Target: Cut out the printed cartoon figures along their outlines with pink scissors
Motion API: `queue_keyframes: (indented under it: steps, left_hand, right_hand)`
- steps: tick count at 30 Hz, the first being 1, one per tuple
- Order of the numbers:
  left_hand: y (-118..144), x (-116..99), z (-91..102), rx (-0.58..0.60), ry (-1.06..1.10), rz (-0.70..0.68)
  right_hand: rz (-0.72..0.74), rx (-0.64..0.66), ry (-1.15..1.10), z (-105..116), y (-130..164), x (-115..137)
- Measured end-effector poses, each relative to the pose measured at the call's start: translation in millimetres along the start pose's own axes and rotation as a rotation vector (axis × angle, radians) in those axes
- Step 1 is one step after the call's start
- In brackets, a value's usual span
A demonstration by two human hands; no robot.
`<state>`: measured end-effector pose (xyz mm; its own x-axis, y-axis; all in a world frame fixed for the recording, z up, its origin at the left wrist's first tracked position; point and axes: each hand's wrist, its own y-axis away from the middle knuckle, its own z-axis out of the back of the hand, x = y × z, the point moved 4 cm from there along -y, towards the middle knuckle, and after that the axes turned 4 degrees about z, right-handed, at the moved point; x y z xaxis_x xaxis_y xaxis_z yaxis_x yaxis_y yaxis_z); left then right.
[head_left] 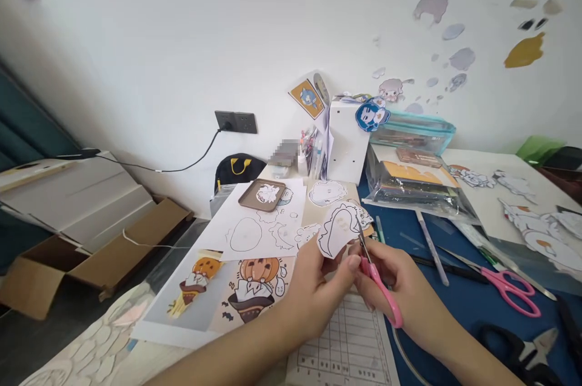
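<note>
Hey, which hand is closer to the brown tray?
Left. The left hand, holding paper, is right of the brown tray, toward the camera; the right hand, gripping pink scissors, is farther right.

Markings: no legible text.
The ruled sheet [348,343] carries rows of printed characters, too small and blurred to read. The pouch [416,129] bears a small mark near its right end, likewise unreadable.

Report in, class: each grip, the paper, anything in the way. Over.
Left grip on drawn paper. Right grip on pink scissors, blades at the paper's edge. Second pink pair lying to the right, apart from both grips.
</note>
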<state>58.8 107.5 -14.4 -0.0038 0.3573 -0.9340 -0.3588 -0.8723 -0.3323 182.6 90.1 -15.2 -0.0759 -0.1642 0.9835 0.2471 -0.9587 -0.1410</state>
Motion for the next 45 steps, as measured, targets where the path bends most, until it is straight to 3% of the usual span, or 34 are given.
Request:
queue_keyframes:
  steps: [21,45]
  left_hand:
    - [0.7,-4.9,4.5,-0.011,0.287,0.195]
    - [1.6,-8.3,3.5,0.054,0.354,0.208]
  right_hand:
    - [-0.034,0.149,0.089,-7.0,12.3,4.5]
    - [-0.075,0.17,0.048,-10.0,12.3,11.7]
